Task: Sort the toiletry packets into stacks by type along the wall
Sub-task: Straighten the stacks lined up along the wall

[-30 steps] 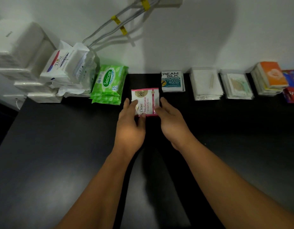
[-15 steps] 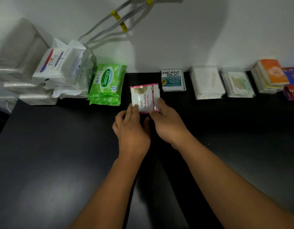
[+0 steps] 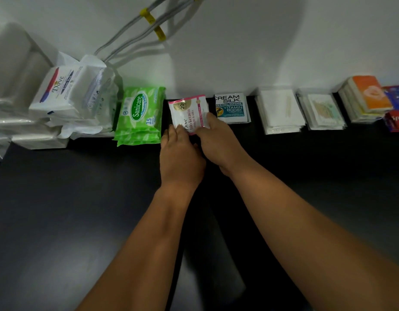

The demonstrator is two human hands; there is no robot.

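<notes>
A pink and white Dove keratin sachet stack [image 3: 189,112] lies by the wall, in the gap between the green Sanicare wipes stack [image 3: 139,115] and the Cream Silk sachet stack [image 3: 231,108]. My left hand [image 3: 180,156] touches the stack's near left corner with its fingertips. My right hand [image 3: 218,140] holds its near right edge, fingers curled on top of it. Both hands hide the stack's near edge.
On the black table [image 3: 59,209], white Dove packs [image 3: 66,93] and plastic-wrapped bundles [image 3: 17,122] pile up at the far left. Right of Cream Silk stand white packet stacks [image 3: 280,113], [image 3: 322,112], an orange-topped stack [image 3: 366,97] and red and blue Colgate packets [image 3: 397,108]. Cables [image 3: 149,25] run down the wall.
Both hands have slid the Dove sachet stack away from me toward the wall, into the gap between the Sanicare and Cream Silk stacks.
</notes>
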